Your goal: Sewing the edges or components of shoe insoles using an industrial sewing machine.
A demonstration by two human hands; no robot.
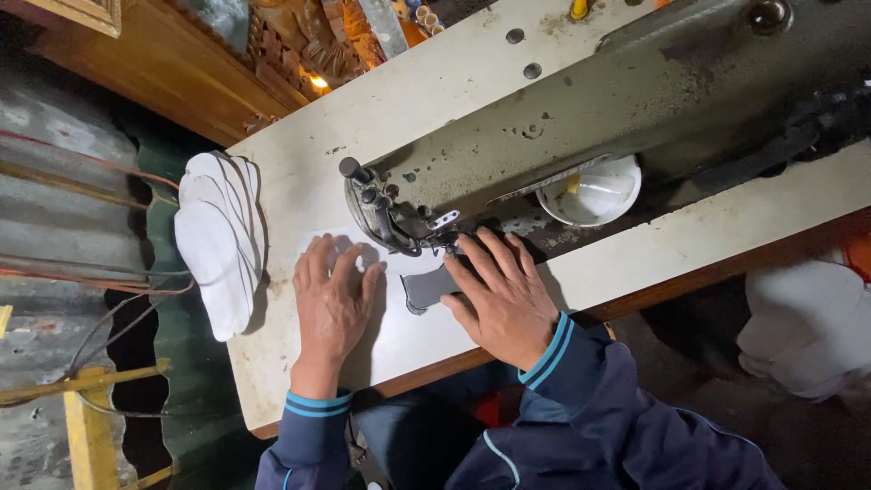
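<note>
Two bare hands flat on a sewing-machine table, pressing white and grey cut pieces at the needle.

I log: left hand (332,299), fingers spread and laid flat on a white fabric piece (319,247) lying just left of the needle area; right hand (501,295), fingers spread, pressing a grey cut piece (426,289) flat on the tabletop directly below the machine head. I note an industrial sewing machine (581,118), olive-grey and worn, running across the white table (726,227). A stack of white cut pieces (220,238) overhangs the table's left edge, well apart from the left hand. A clear plastic bowl (594,192) sits under the machine arm. Both sleeves are navy with light-blue cuff stripes.
</note>
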